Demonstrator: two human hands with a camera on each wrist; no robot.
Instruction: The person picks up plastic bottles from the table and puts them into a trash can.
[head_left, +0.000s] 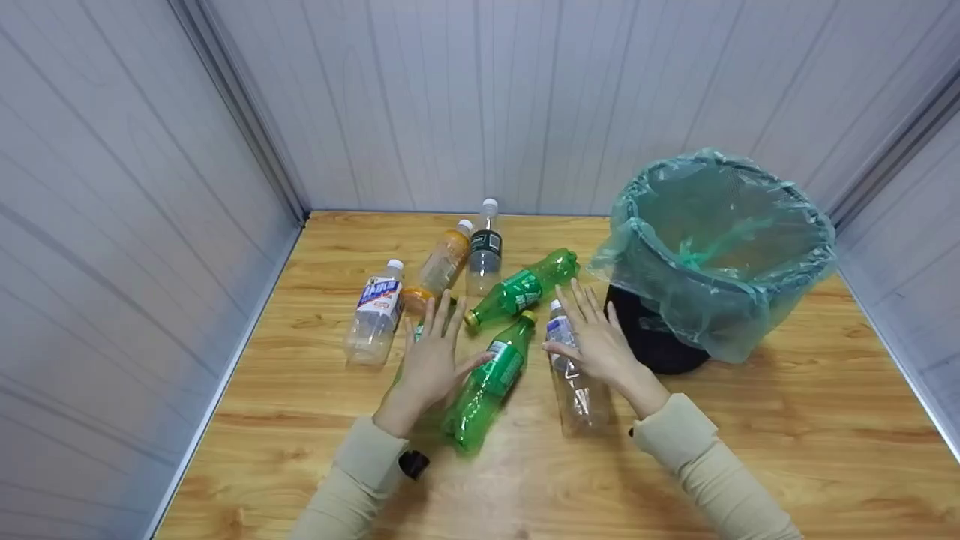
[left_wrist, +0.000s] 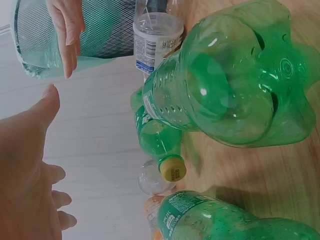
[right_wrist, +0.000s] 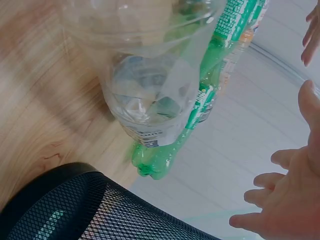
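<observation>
The yellow-capped bottles (head_left: 491, 384) are green, the mesh bin (head_left: 654, 336) black.

A person wears a long-sleeved top in pale beige, the left sleeve (head_left: 336, 491) and right sleeve (head_left: 739, 480) cut from the same plain cloth, with soft creases running across both forearms. Each ends in a broad, boxy band, the left cuff (head_left: 371, 448) and right cuff (head_left: 673, 429) standing loose and wider than the wrist. A small black device (head_left: 413, 464) with rounded edges shows beside the left cuff, while only a dark sliver (head_left: 632, 432) peeks out at the right. Below the fabric, the left hand (head_left: 430, 369) and right hand (head_left: 602, 349) are bare, with slender, tapering fingers (head_left: 441, 311).
</observation>
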